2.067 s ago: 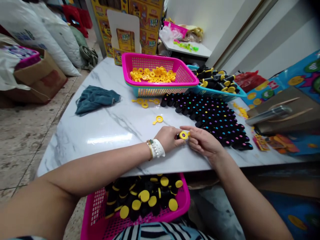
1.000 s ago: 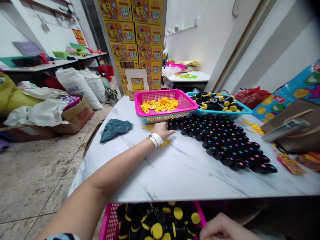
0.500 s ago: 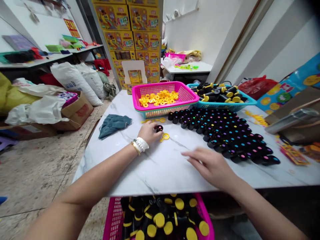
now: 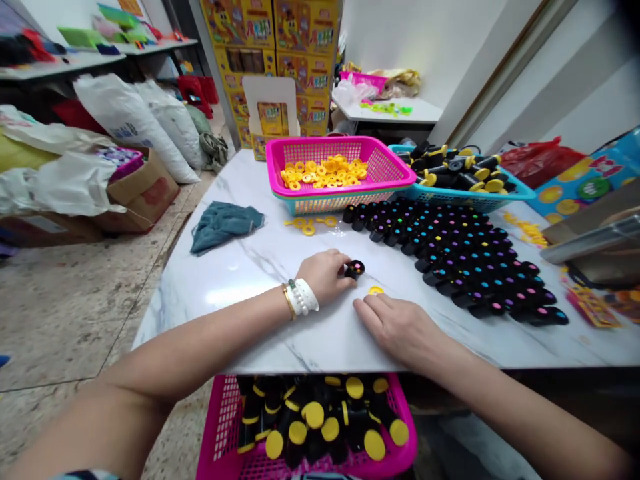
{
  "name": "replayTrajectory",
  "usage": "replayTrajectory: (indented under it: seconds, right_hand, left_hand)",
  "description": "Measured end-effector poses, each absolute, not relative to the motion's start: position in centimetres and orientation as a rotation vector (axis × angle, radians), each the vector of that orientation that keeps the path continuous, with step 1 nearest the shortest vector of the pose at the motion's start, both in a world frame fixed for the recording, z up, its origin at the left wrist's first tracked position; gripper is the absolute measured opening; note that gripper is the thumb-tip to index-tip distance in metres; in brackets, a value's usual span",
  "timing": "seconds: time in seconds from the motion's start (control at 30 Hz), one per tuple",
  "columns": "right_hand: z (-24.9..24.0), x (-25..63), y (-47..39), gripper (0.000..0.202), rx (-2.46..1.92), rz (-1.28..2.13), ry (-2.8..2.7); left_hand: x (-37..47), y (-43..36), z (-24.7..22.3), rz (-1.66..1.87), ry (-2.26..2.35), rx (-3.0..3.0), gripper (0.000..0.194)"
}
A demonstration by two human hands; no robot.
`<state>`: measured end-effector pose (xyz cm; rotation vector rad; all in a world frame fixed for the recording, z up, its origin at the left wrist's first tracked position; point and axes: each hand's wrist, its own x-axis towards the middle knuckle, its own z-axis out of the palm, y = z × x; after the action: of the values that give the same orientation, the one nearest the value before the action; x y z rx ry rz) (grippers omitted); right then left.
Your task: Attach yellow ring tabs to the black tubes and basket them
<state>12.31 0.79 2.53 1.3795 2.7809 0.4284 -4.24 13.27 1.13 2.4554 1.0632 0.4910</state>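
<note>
Basically, the left hand [image 4: 324,277] has its grip closed round the black pink-dotted cylinder [image 4: 355,269] over the bench [image 4: 310,347], best held steady with the dotted end uncovered, while the right hand [image 4: 400,325], grip state hidden from here, works best low beside the yellow ring [image 4: 376,291].

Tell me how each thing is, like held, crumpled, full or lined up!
Left hand: closed on the black piece
Black piece: held, pink dot showing
Right hand: fingers curled, grip unclear
Lone ring: partly hidden by the right hand
Cloth: crumpled
Dotted black pieces: crowded together in rows
Upper pink basket: partly filled with yellow rings
Blue basket: heaped
Lower pink basket: heaped
</note>
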Motion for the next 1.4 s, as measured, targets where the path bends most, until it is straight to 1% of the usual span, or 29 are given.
replayTrajectory:
  seconds: [0.07,0.13,0.3,0.33,0.4,0.5,0.57,0.63,0.67,0.7,0.8,0.83,0.9,0.97,1.13,1.23,1.4]
  right_hand:
    - [2.4,12.8,0.1,0.019,1.406,0.338,2.836]
    - [2.4,13.5,-0.1,0.020,1.525,0.160,2.889]
    - [2.5,15.4,-0.4,0.022,1.828,-0.226,2.891]
    - [2.4,15.5,-0.4,0.026,1.881,-0.247,2.874]
    - [2.2,15.5,-0.6,0.041,1.963,-0.196,2.848]
    - [1.7,14.6,-1.4,0.064,1.915,-0.052,2.852]
    - [1.2,13.9,-2.3,0.069,1.850,0.005,2.856]
    - [0.8,13.3,-3.5,0.069,1.827,0.070,2.890]
    - [0.6,12.9,-4.2,0.066,1.809,0.127,2.931]
    - [0.5,12.5,-4.9,0.058,1.775,0.188,2.976]
    - [0.6,11.2,-6.4,0.025,1.645,0.342,3.047]
    - [0.8,10.8,-6.7,0.018,1.619,0.347,3.049]
    - [1.4,10.0,-6.9,0.020,1.614,0.270,3.043]
    - [2.4,9.6,-6.5,0.023,1.686,0.125,3.009]
    - [5.1,11.2,-4.3,0.019,1.888,-0.285,2.982]
    - [5.3,13.0,-2.7,0.031,2.081,-0.419,2.908]
    - [3.0,14.7,-2.0,0.047,2.427,-0.485,2.595]
  left_hand:
    - [-3.7,12.3,1.3,0.473,1.026,2.447,0.035]
    - [-3.4,11.8,1.4,0.446,1.008,2.427,0.038]
    - [-2.8,12.0,0.9,0.462,0.941,2.390,0.034]
    - [-2.7,12.0,0.8,0.477,0.933,2.387,0.032]
    - [-2.6,12.1,0.6,0.496,0.938,2.392,0.029]
    - [-2.7,12.1,0.8,0.511,0.991,2.426,0.028]
    - [-2.9,12.1,1.0,0.509,1.017,2.444,0.028]
    - [-3.0,12.1,1.1,0.496,1.012,2.454,0.028]
    - [-3.1,12.0,1.1,0.489,1.001,2.461,0.029]
    - [-3.1,11.9,1.1,0.483,0.989,2.470,0.029]
    - [-3.4,11.4,1.1,0.473,0.950,2.495,0.032]
    - [-3.4,11.2,1.1,0.470,0.924,2.501,0.032]
    - [-3.6,11.0,1.1,0.467,0.863,2.509,0.032]
    - [-3.6,10.8,1.1,0.455,0.811,2.512,0.032]
    - [-3.7,10.6,1.2,0.431,0.796,2.490,0.035]
    - [-3.6,10.7,1.2,0.418,0.773,2.500,0.032]
    - [-3.6,10.9,0.9,0.421,0.768,2.517,0.032]
